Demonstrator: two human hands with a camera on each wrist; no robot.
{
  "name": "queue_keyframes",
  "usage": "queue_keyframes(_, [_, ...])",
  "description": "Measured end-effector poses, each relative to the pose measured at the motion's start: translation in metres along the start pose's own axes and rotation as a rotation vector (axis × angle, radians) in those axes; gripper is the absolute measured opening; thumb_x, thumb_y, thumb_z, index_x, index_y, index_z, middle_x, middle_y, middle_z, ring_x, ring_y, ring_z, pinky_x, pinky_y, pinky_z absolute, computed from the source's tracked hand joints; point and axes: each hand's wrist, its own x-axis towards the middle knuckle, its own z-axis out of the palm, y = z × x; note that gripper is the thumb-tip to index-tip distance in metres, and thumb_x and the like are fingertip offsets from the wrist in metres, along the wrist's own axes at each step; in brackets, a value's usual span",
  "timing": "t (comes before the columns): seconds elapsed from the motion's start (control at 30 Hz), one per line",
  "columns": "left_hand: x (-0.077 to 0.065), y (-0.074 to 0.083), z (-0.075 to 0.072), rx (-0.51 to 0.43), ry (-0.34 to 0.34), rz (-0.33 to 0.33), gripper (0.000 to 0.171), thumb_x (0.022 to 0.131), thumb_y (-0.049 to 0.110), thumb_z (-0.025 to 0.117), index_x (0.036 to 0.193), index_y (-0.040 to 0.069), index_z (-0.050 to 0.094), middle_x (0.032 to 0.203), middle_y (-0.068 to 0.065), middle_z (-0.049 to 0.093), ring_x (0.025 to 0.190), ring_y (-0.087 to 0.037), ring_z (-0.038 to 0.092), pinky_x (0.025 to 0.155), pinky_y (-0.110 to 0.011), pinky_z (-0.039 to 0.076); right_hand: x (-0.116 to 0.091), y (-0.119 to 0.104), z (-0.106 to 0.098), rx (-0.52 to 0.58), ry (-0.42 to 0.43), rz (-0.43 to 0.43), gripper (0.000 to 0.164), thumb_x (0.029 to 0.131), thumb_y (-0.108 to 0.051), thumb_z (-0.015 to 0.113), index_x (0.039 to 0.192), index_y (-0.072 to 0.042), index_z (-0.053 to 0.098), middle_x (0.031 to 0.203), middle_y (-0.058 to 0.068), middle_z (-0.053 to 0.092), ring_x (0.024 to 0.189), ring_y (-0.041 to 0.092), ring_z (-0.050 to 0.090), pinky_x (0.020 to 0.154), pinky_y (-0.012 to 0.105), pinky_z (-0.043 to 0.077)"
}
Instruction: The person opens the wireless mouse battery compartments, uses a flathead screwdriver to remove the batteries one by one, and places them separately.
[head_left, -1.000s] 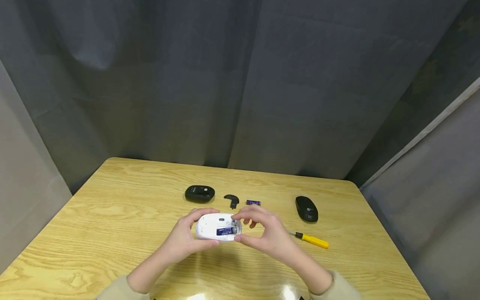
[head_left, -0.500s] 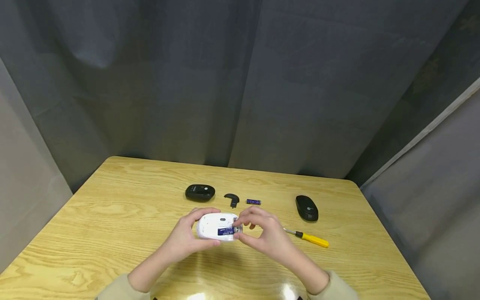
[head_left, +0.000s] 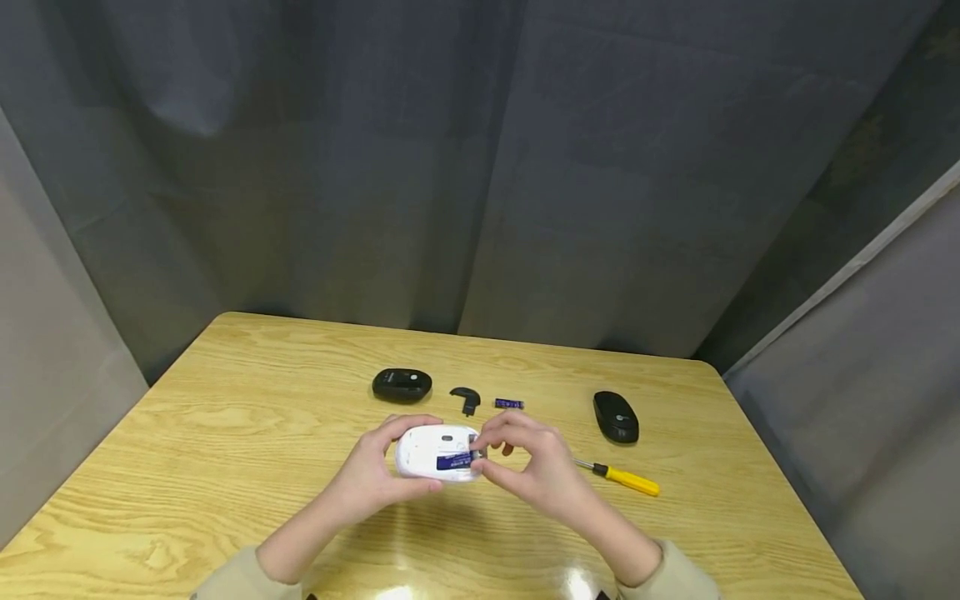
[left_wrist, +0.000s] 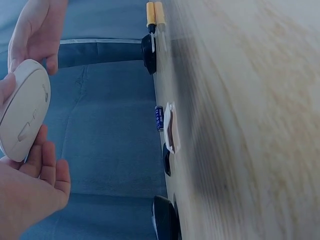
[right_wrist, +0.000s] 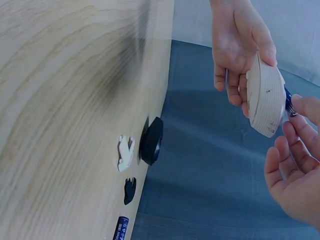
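Note:
A white computer mouse (head_left: 423, 454) is held above the table, underside up, with its battery bay uncovered. My left hand (head_left: 367, 475) grips its left part, thumb along the near side and fingers at the far side. In the bay lies a dark blue battery (head_left: 453, 461); the right wrist view shows its metal end standing out past the mouse's body. My right hand (head_left: 536, 467) pinches that end of the battery (right_wrist: 288, 100) with thumb and index finger, its other fingers curled loosely.
On the wooden table (head_left: 225, 467) lie two black mice, one left (head_left: 402, 385), one right (head_left: 616, 417). Between them are a black cover (head_left: 467, 397) and a loose battery (head_left: 509, 403). A yellow-handled screwdriver (head_left: 632, 481) lies right. The wrist views show a white cover (right_wrist: 125, 152).
My right index finger has come down from the mouse's far right edge to the battery's end, closing towards the thumb. The left hand and mouse have stayed nearly still.

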Motion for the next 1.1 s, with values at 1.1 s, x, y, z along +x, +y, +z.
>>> queue_keyframes(1.1, [0.007,-0.007,-0.03,0.138,0.009,-0.017,0.067,0.063,0.031,0.087,0.123,0.023,0.057,0.123,0.002,0.059,0.117,-0.025,0.051,0.1,-0.056,0.035,-0.007,0.032,-0.03,-0.069,0.135,0.153,0.013,0.078,-0.012,0.076,0.089,-0.017,0.072,0.095,-0.005,0.067,0.074,0.009,0.056,0.062,0.025,0.052])
